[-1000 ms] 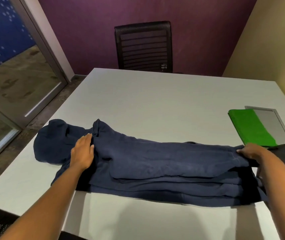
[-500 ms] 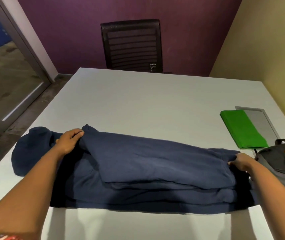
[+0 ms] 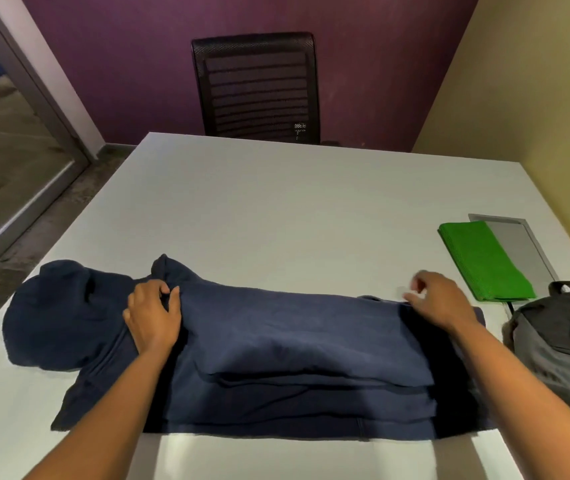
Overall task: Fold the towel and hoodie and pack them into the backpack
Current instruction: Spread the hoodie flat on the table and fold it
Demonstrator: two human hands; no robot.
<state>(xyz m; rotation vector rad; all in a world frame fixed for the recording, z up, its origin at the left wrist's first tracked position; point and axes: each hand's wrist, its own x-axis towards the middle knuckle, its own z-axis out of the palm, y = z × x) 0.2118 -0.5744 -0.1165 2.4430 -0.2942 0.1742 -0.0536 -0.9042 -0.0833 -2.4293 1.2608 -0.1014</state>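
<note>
A navy hoodie (image 3: 276,344) lies across the near part of the white table (image 3: 276,209), folded lengthwise into a long band with its hood spread out to the left. My left hand (image 3: 153,317) rests near the neck, its fingertips curled round the edge of the top fold. My right hand (image 3: 439,301) hovers over the hem end, blurred, with fingers loosely bent and holding nothing. A folded green towel (image 3: 484,261) lies flat at the right. The black and grey backpack (image 3: 560,344) with orange lettering sits at the right edge, partly cut off.
A grey panel (image 3: 522,247) is set into the table beside the towel. A black mesh chair (image 3: 257,88) stands behind the far edge against the purple wall. A glass door is on the left and a beige wall close on the right.
My right hand has let go of the hoodie's hem and lifted slightly above it. The left hand has stayed at the neck fold. The top layer now lies flat.
</note>
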